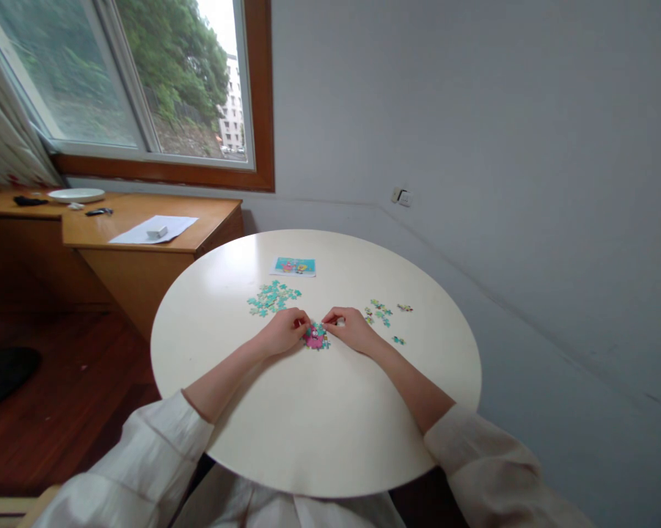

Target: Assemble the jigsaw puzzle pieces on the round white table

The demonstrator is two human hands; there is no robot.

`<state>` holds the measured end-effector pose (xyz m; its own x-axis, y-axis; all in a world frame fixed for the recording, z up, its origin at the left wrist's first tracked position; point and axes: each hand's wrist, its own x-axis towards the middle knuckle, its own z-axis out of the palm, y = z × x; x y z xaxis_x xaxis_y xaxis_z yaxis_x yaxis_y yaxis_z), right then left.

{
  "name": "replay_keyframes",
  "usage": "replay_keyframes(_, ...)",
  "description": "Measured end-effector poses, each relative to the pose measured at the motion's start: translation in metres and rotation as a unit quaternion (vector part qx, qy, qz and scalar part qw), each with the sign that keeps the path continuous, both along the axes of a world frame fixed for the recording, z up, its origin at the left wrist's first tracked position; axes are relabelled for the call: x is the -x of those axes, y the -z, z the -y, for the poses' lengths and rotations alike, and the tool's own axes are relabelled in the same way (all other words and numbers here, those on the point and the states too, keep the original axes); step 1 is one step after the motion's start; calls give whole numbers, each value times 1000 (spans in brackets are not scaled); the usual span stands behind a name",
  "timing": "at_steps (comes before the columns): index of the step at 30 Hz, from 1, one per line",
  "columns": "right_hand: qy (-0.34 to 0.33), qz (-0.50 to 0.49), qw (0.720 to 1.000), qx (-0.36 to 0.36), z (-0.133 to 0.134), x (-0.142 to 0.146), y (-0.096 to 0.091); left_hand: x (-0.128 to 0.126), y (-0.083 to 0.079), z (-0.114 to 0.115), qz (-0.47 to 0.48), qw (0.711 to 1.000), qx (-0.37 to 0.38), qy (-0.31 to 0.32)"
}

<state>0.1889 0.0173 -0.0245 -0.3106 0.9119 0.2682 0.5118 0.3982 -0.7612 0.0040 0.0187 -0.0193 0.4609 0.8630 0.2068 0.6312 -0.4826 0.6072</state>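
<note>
The pink-and-teal jigsaw section lies between our left hand and right hand, right at the fingertips. Each brings thumb and finger close together at its far corners, seemingly to steady it; we can't make out whether either pinches a piece. Loose teal pieces lie far left, mixed-color pieces right, apparently grouped by color; the picture card lies beyond, probably for reference.

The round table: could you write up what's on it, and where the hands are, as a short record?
Table: pale, round
Left hand: fingers at the upper left of the pink puzzle section
Right hand: fingers at its upper right
Anything pinched: too small to tell
Loose at left: turquoise cluster
Loose at right: smaller scatter
Beyond the turquoise cluster: picture card
</note>
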Motion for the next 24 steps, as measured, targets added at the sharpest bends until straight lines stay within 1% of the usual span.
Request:
replay_keyframes(11, 2, 20, 1000, -17, 0, 0, 1, 1, 2, -1, 2, 1000, -2, 4)
replay_keyframes(17, 4, 38, 999, -26, -1, 0, 0, 0, 0, 0, 0, 1000, 3, 1)
replay_keyframes(21, 7, 61, 998, -32, -1, -1, 0, 0, -1, 1, 0, 1000, 2, -2)
replay_keyframes(24, 5, 95, 994, -54, -2, -1, 0, 0, -1, 1, 2, 1000, 3, -2)
